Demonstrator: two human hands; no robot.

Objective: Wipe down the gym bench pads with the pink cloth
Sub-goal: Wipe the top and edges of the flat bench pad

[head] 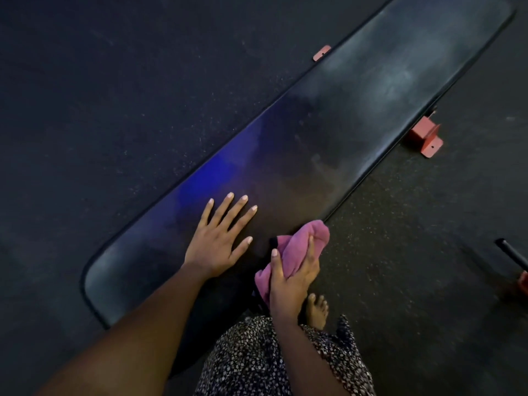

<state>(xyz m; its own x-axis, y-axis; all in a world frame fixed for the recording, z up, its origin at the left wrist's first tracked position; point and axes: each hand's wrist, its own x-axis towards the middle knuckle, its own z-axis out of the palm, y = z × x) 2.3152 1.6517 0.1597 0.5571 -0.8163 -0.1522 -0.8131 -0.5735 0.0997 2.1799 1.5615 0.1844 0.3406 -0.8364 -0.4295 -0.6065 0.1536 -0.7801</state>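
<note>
A long black bench pad runs diagonally from lower left to upper right, with dull smears on its far half. My left hand lies flat on the pad near its close end, fingers spread. My right hand grips a bunched pink cloth at the pad's right edge, beside the left hand. Part of the cloth hangs below my fingers.
Red metal bench feet show on both sides of the pad: one at the right, one at the left. Dark speckled rubber floor surrounds the bench. My bare foot stands under the right hand. A black bar lies at far right.
</note>
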